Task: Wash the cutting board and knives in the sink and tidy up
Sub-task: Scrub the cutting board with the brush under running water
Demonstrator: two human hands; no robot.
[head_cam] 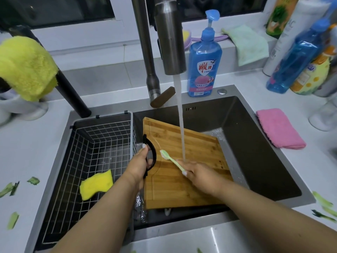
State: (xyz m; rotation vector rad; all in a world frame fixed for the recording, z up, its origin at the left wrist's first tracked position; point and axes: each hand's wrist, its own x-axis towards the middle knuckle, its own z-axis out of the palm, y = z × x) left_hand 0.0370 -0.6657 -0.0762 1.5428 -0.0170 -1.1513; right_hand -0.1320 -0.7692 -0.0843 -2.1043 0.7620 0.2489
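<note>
A wooden cutting board [193, 148] lies tilted in the steel sink [255, 152], under a stream of water from the faucet [169, 39]. My left hand [140, 161] grips the board's black handle [152, 154] at its left edge. My right hand [197, 171] holds a small green brush [169, 158], whose head touches the board near the handle. The water lands just beside my right hand. No knife is in view.
A wire basket [102, 143] fills the sink's left part with a yellow sponge [96, 186] in it. Blue dish soap [205, 64] stands behind the sink. A pink cloth [279, 127] lies right. Green peels [11, 189] are scattered on the counter.
</note>
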